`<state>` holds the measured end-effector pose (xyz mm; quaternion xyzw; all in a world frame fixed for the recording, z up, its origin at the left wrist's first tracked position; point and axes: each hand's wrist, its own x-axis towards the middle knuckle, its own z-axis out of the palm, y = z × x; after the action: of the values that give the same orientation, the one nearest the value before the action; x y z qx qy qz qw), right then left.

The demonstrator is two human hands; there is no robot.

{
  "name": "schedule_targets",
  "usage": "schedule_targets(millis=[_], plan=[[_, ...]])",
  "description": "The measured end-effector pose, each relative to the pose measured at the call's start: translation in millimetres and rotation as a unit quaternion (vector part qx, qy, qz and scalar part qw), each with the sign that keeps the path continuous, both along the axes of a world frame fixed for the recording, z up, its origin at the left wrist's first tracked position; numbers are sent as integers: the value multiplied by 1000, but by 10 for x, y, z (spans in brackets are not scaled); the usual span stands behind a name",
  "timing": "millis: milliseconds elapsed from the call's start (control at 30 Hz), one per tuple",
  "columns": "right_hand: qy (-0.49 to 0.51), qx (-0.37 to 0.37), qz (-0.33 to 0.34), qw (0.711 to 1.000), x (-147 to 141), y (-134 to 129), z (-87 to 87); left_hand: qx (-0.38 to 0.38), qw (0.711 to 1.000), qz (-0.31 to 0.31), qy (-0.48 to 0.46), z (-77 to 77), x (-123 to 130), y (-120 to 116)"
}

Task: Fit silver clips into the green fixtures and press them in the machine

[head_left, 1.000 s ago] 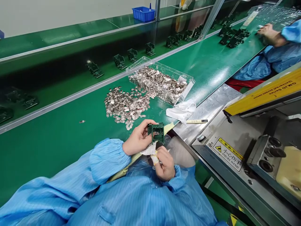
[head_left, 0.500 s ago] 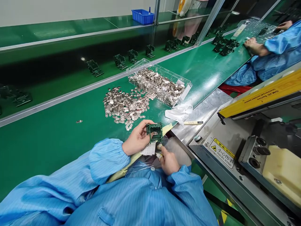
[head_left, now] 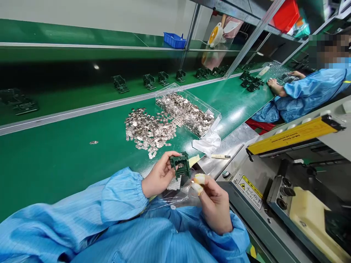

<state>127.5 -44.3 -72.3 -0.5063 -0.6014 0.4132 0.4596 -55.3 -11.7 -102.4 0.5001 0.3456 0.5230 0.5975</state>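
Note:
My left hand [head_left: 159, 175] is closed on a dark green plastic frame [head_left: 187, 168] with a square opening, thumb at its near edge. Close by on the right is my right hand [head_left: 215, 204], its thumb and forefinger wrapped in whitish-yellow covers and pinched together. Between those fingertips a small metal piece [head_left: 193, 180] glints, just off the frame's lower right corner. Beneath the frame, a sheet of small pale metal pieces [head_left: 174, 184] partly shows, with clear plastic film beside it. A heap of small metal plates [head_left: 150, 129] lies on the green bench beyond my hands.
A clear tray [head_left: 216, 122] full of metal plates stands behind the heap. Green frames [head_left: 149, 82] are lined up along the back. A white cloth [head_left: 207, 144] and a marker [head_left: 221, 156] lie right, near a machine [head_left: 253, 191]. A co-worker [head_left: 301, 93] sits farther right.
My right hand has come up and right from below the green frame, its fingertips now beside the frame's corner. The left hand still holds the frame, tilted slightly differently. The view has shifted.

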Motion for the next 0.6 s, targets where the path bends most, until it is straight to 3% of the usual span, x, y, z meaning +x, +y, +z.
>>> schedule_targets(millis=[133, 367, 467, 600], plan=[[-48, 110, -45, 992, -169, 133, -61, 11, 1000, -7, 1, 9, 8, -27], [-125, 182, -79, 972, -372, 191, -148, 37, 999, 3, 23, 16, 19, -83], [-119, 179, -103, 971, -409, 178, -142, 52, 997, 10, 52, 24, 21, -105], [-58, 105, -102, 988, -417, 172, -153, 89, 990, 27, 110, 75, 9, -132]])
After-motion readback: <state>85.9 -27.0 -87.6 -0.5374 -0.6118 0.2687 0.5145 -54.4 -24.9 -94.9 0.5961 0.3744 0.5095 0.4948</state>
